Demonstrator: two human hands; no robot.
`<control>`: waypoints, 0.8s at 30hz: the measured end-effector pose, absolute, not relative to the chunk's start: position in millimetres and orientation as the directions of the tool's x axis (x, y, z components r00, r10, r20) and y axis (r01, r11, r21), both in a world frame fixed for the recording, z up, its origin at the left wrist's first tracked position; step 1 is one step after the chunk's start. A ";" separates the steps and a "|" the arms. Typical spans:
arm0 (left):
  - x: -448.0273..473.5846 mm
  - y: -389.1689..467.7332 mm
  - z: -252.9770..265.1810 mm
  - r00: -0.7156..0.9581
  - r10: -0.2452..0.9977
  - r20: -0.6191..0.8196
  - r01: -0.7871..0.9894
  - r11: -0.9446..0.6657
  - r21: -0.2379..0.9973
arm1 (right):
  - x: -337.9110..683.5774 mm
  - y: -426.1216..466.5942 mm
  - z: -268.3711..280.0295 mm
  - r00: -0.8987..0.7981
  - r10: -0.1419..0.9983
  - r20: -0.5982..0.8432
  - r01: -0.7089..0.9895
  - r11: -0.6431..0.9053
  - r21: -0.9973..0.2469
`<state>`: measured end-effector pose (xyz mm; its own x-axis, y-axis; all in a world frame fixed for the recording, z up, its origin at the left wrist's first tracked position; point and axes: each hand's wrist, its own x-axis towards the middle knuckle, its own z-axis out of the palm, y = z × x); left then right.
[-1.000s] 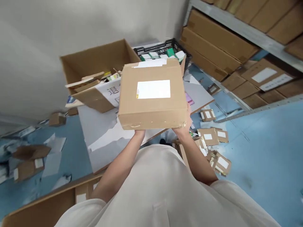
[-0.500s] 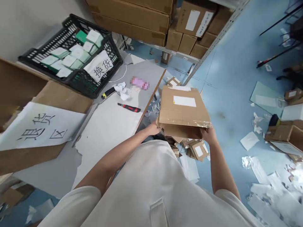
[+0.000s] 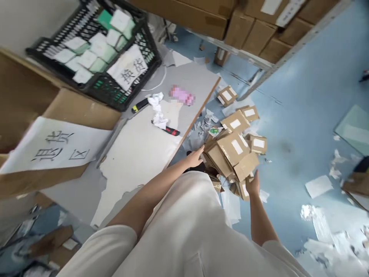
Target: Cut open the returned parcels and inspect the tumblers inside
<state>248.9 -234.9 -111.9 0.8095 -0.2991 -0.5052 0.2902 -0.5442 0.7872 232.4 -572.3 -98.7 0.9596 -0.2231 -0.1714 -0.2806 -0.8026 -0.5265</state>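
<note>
Left hand point(image 3: 195, 158): your grip is spread open, holding nothing, just off the counter's point(image 3: 135, 146) right edge
Carton point(image 3: 227, 145): between your hands, beyond that edge, by smaller boxes point(image 3: 235, 122); probably light and stiff-walled with floppy flaps, so favour opposite side walls
Right hand point(image 3: 253, 184): your grip looks open near the loose flap point(image 3: 246, 166), contact unclear

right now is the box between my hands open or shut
Open, at least at one end: a flap sticks out from the box toward the right hand. Whether anything is inside, I cannot tell.
</note>
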 end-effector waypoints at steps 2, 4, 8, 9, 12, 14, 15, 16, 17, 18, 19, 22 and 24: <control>243.8 -214.7 -108.8 0.840 -0.191 -0.508 0.345 -0.535 0.771 | 263.5 -560.1 -92.3 0.978 -0.155 -0.140 -0.207 -0.805 -0.556; 235.8 -193.7 -105.8 0.870 -0.048 -0.491 0.408 -0.488 0.771 | 305.1 -539.2 -87.7 0.993 -0.058 -0.104 -0.108 -0.808 -0.580; 190.8 -150.0 -98.0 0.871 0.245 -0.427 0.487 -0.312 0.815 | 381.9 -444.2 -76.9 0.978 0.203 -0.041 0.136 -0.778 -0.614; 174.2 -140.0 -95.6 0.849 0.308 -0.429 0.512 -0.282 0.812 | 393.1 -409.5 -72.2 0.948 0.316 -0.033 0.229 -0.751 -0.619; 132.4 -113.4 -89.3 0.726 0.502 -0.469 0.635 -0.229 0.738 | 406.7 -297.3 -55.5 0.672 0.736 -0.085 0.543 -0.568 -0.618; 127.6 -95.9 -87.2 0.667 0.574 -0.475 0.697 -0.256 0.670 | 411.5 -229.1 -46.6 0.572 0.817 -0.074 0.614 -0.486 -0.622; 135.0 -86.8 -86.9 0.651 0.599 -0.466 0.717 -0.283 0.637 | 416.5 -199.3 -43.9 0.538 0.840 -0.068 0.638 -0.458 -0.619; 148.5 -77.7 -87.3 0.641 0.622 -0.450 0.730 -0.312 0.608 | 424.1 -172.5 -42.8 0.516 0.854 -0.060 0.654 -0.438 -0.616; 167.2 -69.0 -88.3 0.635 0.641 -0.431 0.737 -0.337 0.585 | 434.3 -148.4 -43.0 0.500 0.865 -0.053 0.668 -0.424 -0.612; 189.4 -61.0 -90.0 0.633 0.657 -0.410 0.741 -0.359 0.568 | 446.5 -126.7 -44.7 0.487 0.872 -0.048 0.679 -0.412 -0.608; 213.5 -54.1 -92.5 0.637 0.664 -0.391 0.738 -0.380 0.558 | 460.0 -107.1 -47.9 0.477 0.878 -0.044 0.687 -0.403 -0.604; 279.8 -41.2 -104.5 0.679 0.638 -0.362 0.717 -0.472 0.513 | 497.9 -58.2 -66.0 0.454 0.890 -0.048 0.700 -0.389 -0.598; 308.8 -38.1 -115.0 0.704 0.618 -0.351 0.703 -0.537 0.466 | 513.1 -34.7 -85.0 0.440 0.896 -0.063 0.700 -0.386 -0.601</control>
